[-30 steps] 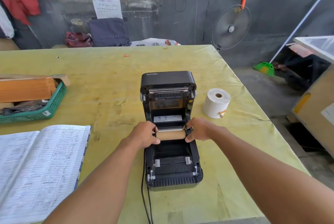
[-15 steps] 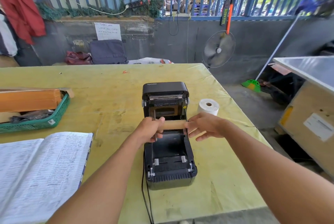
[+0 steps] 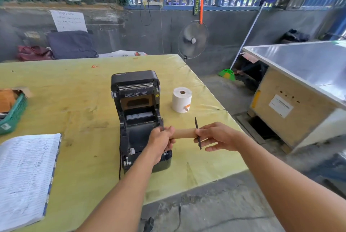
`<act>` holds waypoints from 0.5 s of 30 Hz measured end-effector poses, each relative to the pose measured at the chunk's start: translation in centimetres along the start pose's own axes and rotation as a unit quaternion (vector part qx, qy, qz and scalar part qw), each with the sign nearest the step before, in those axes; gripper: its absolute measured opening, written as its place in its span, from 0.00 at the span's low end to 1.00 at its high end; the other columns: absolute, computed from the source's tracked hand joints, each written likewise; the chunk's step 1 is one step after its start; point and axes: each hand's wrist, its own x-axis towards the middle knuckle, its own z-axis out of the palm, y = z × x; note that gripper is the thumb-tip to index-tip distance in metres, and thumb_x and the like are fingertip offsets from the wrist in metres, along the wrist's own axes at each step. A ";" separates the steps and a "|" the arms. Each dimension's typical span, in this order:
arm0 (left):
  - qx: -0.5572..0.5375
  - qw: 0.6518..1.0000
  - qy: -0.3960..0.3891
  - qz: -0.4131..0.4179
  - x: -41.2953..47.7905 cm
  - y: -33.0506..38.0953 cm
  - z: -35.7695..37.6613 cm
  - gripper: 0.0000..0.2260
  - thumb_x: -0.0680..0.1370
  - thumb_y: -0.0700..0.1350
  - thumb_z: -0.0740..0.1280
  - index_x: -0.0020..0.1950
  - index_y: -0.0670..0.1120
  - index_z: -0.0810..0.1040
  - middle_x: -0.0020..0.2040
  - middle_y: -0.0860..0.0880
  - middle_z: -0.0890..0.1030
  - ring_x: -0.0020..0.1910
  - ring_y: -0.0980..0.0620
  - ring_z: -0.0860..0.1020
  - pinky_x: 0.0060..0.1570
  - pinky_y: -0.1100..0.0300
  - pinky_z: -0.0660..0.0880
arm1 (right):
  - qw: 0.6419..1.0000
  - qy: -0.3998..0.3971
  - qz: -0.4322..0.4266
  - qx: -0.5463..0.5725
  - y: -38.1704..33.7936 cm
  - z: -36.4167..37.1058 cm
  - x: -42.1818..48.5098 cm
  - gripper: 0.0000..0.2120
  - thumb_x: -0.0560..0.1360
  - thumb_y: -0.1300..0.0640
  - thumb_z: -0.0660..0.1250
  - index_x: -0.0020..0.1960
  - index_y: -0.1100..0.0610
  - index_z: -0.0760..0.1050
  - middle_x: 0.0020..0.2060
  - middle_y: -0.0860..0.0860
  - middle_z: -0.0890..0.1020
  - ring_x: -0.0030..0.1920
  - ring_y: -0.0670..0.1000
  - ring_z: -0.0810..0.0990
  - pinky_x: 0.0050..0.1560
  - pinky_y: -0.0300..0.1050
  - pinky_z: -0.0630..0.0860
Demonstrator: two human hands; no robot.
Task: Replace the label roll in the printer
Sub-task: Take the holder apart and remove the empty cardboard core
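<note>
I hold the spent brown cardboard core [image 3: 184, 133] level, its long axis running left to right, just right of the open black label printer [image 3: 136, 100]. My left hand [image 3: 161, 139] grips its left end; my right hand [image 3: 217, 136] pinches the thin black end guide [image 3: 197, 132]. The full white label roll [image 3: 181, 100] stands upright on the yellow desk [image 3: 74, 91] beyond the core, nearer my right hand.

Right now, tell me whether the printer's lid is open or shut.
Open. The lid stands raised behind the printer base, leaving the roll bay exposed.
</note>
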 end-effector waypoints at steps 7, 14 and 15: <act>-0.034 0.999 0.034 -0.022 1.6 -1.6 4.7 0.08 0.79 0.44 0.68 0.53 0.39 0.75 0.40 0.44 0.77 0.31 0.54 0.76 0.28 0.62 0.72 | 0.995 0.093 0.021 0.017 4.2 -6.5 0.1 0.13 0.73 0.49 0.75 0.51 0.59 0.84 0.44 0.54 0.85 0.38 0.50 0.84 0.44 0.49 0.82; -0.041 0.995 0.065 -0.056 2.4 -5.1 9.8 0.06 0.80 0.44 0.67 0.50 0.41 0.75 0.33 0.45 0.77 0.29 0.52 0.74 0.30 0.59 0.71 | 0.946 0.187 0.078 -0.251 10.7 -9.4 1.9 0.17 0.74 0.48 0.72 0.36 0.61 0.77 0.30 0.55 0.81 0.28 0.53 0.80 0.34 0.44 0.78; -0.039 0.994 0.073 -0.065 2.3 -5.8 10.3 0.06 0.80 0.44 0.67 0.50 0.41 0.75 0.32 0.46 0.77 0.28 0.52 0.74 0.31 0.58 0.70 | 0.942 0.187 0.083 -0.267 11.5 -9.4 2.1 0.17 0.73 0.48 0.72 0.36 0.61 0.75 0.28 0.54 0.80 0.26 0.52 0.79 0.31 0.42 0.74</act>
